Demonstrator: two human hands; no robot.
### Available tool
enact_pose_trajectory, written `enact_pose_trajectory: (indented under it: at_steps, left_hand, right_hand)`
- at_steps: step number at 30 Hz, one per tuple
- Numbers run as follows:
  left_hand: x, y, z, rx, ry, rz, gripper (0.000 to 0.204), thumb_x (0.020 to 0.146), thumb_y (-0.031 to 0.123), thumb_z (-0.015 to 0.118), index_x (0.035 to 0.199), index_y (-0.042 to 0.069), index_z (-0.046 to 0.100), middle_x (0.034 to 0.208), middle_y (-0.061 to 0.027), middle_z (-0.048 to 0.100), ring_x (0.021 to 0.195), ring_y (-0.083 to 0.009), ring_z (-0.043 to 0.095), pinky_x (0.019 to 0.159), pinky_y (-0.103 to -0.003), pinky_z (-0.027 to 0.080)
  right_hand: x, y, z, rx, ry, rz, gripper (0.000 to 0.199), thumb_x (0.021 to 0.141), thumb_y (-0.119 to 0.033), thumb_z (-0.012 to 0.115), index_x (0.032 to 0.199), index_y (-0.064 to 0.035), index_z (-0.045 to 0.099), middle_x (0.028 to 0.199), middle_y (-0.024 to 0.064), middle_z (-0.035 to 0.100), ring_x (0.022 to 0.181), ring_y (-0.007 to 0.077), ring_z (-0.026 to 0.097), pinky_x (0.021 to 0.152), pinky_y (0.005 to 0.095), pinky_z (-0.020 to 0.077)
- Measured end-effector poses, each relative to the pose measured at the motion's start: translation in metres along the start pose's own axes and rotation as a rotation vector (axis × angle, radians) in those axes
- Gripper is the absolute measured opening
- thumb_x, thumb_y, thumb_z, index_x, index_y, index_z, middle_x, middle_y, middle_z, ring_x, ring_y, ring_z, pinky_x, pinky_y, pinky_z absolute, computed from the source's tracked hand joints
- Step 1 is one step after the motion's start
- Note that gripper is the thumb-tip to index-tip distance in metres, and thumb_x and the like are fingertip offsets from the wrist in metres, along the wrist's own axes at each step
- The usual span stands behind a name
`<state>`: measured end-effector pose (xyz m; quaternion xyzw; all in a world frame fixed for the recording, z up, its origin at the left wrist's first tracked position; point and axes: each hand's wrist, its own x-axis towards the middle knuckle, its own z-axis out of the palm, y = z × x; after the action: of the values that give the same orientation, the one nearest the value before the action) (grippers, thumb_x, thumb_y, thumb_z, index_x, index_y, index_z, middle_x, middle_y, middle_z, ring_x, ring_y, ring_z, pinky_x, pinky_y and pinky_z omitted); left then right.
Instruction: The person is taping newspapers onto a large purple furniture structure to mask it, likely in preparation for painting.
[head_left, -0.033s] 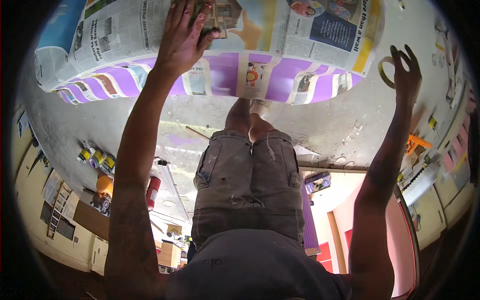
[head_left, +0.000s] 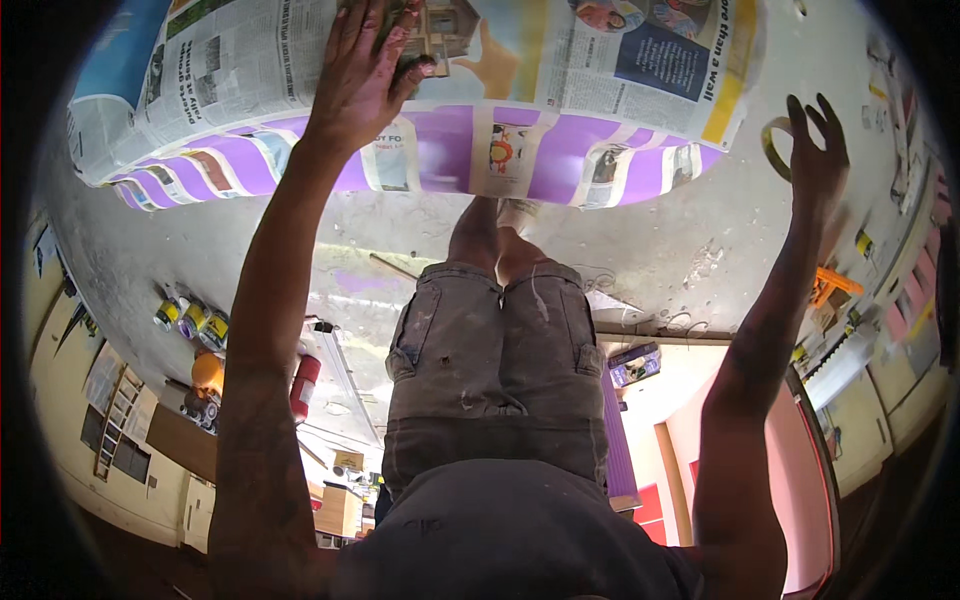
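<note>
my right grip (head_left: 820, 155) has shifted slightly outward and down, with the roll of tape (head_left: 768, 148) moving along; my left grip (head_left: 362, 85) stays nearly in place. in the head view, my left grip lies flat, fingers extended and clasping nothing, on the newspaper (head_left: 570, 80) covering the upper part of the purple panel (head_left: 445, 150). purple stripes alternate with pale-edged paper strips along its near edge. my right grip holds the tape roll beside the panel's right end, some fingers outstretched. below is the grey, speckled floor (head_left: 680, 235), with jars (head_left: 192, 320) standing to the left.
</note>
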<state>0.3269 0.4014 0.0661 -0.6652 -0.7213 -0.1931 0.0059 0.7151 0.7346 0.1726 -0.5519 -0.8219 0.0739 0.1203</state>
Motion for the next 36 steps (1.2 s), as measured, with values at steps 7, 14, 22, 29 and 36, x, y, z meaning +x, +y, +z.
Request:
enact_pose_trajectory:
  at_steps: [7, 14, 22, 29, 36]
  left_hand:
    - [0.006, 0.013, -0.008, -0.013, 0.004, 0.021, 0.069, 0.102, 0.038, 0.060, 0.160, 0.011, 0.034, 0.166, -0.0232, 0.023, 0.151, -0.0451, 0.027, 0.120, -0.058, 0.026]
    - [0.000, 0.106, -0.038, 0.190, 0.381, -0.131, 0.034, 0.095, 0.025, 0.074, 0.120, 0.003, 0.067, 0.098, -0.0138, 0.071, 0.093, -0.0298, 0.073, 0.080, -0.039, 0.057]
    - [-0.044, 0.365, -0.045, -1.283, -0.098, -1.097, 0.028, 0.097, 0.001, 0.065, 0.125, 0.000, 0.067, 0.103, -0.0046, 0.071, 0.094, -0.0102, 0.066, 0.086, -0.026, 0.054]
    - [-0.076, 0.445, -0.050, -1.286, 0.222, -1.231, 0.028, 0.093, 0.007, 0.073, 0.120, 0.001, 0.069, 0.119, -0.0129, 0.066, 0.097, -0.0190, 0.072, 0.084, -0.031, 0.059]
    - [-0.122, 0.399, -0.040, -1.492, 0.558, -1.500, 0.046, 0.091, -0.006, 0.067, 0.136, -0.001, 0.057, 0.093, -0.0076, 0.072, 0.071, -0.0061, 0.060, 0.060, -0.023, 0.049]
  right_hand:
    - [-0.080, -0.039, -0.016, 0.261, -0.062, 0.069, 0.043, 0.087, -0.023, 0.085, 0.125, -0.0072, 0.071, 0.114, 0.0150, 0.075, 0.094, 0.0145, 0.074, 0.076, 0.0305, 0.0592]
    - [-0.171, -0.063, -0.016, 0.781, -0.247, 0.212, 0.034, 0.099, -0.015, 0.071, 0.128, 0.0003, 0.066, 0.104, 0.0102, 0.071, 0.086, 0.0124, 0.067, 0.073, 0.0266, 0.0544]
    - [-0.257, -0.036, -0.076, 0.951, -0.731, 0.152, 0.042, 0.101, -0.007, 0.050, 0.142, -0.0038, 0.055, 0.097, 0.0106, 0.067, 0.089, 0.0142, 0.061, 0.081, 0.0285, 0.0501]
    - [-0.292, -0.026, -0.106, 0.827, -0.783, -0.273, 0.051, 0.096, 0.003, 0.056, 0.146, -0.0029, 0.049, 0.105, 0.0177, 0.069, 0.096, 0.0254, 0.070, 0.087, 0.0349, 0.0543]
    - [-0.291, -0.084, -0.057, 0.714, -0.980, -0.497, 0.062, 0.094, 0.003, 0.061, 0.151, -0.0072, 0.041, 0.103, 0.0184, 0.072, 0.097, 0.0279, 0.072, 0.088, 0.0394, 0.0556]
